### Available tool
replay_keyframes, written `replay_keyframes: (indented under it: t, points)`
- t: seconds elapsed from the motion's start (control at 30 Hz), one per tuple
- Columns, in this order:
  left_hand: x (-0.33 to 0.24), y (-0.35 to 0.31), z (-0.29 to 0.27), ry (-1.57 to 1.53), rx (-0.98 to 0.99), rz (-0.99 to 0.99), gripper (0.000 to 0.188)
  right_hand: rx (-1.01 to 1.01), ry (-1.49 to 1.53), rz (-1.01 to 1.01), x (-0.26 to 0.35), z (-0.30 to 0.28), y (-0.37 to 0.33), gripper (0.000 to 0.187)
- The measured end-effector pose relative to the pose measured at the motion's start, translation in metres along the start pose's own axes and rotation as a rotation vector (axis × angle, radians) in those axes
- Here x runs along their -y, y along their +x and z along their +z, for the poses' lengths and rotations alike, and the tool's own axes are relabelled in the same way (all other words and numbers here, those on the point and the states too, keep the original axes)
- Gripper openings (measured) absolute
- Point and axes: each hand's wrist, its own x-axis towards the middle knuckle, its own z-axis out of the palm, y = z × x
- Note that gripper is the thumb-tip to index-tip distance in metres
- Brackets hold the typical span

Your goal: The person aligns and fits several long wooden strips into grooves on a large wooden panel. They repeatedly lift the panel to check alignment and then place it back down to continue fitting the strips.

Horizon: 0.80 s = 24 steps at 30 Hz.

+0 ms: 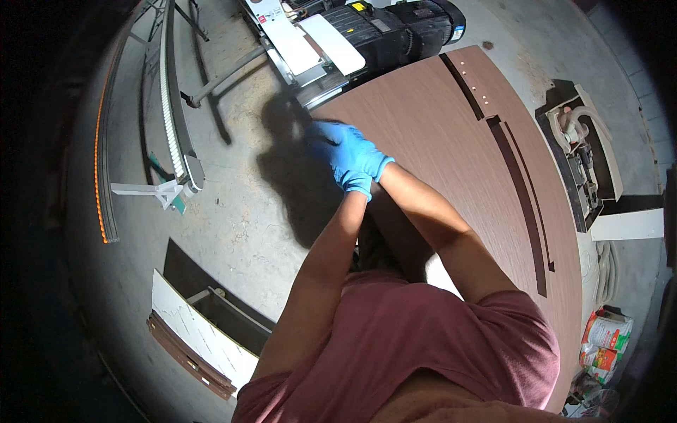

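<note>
brown wood-grain panel (451, 141) fills centre and right of frame | both gloved hands (blue) at its left edge | left hand (352, 176) and right hand (345, 148) overlap, grip state unclear | machine (367, 32) at top

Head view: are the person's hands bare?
No. Both hands, the left hand and right hand, wear blue gloves as they press together at the edge of the brown board.

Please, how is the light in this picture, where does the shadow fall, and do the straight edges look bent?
Head view: strong light from the right; the person's dark shadow falls on the concrete floor, left of the blue-gloved hands. Head view: fisheye bending curves the brown wood-grain panel and the roller rail; the rim is black. Head view: the middle is sharp, no glare.
</note>
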Motion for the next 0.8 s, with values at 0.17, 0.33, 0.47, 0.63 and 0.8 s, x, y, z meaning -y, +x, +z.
replay_keyframes:
  t: [0.17, 0.33, 0.47, 0.63, 0.8]
  points:
    - [0.005, 0.0, 0.001, -0.063, 0.037, 0.051, 0.069, -0.298, 0.235, 0.049, -0.085, 0.004, -0.013, 0.035]
    - [0.003, 0.001, -0.007, -0.153, 0.126, -0.004, 0.084, -0.288, 0.039, -0.089, -0.094, 0.005, -0.014, 0.037]
    - [0.002, -0.004, -0.015, -0.193, 0.013, -0.02, 0.074, -0.23, 0.136, 0.017, -0.077, 0.005, -0.015, 0.033]
    - [0.021, 0.01, 0.015, -0.185, -0.041, 0.056, 0.081, -0.295, 0.132, -0.018, -0.085, 0.006, -0.014, 0.032]
    - [0.019, 0.006, 0.012, -0.108, -0.046, 0.073, 0.085, -0.313, 0.24, 0.077, -0.086, 0.009, -0.012, 0.03]
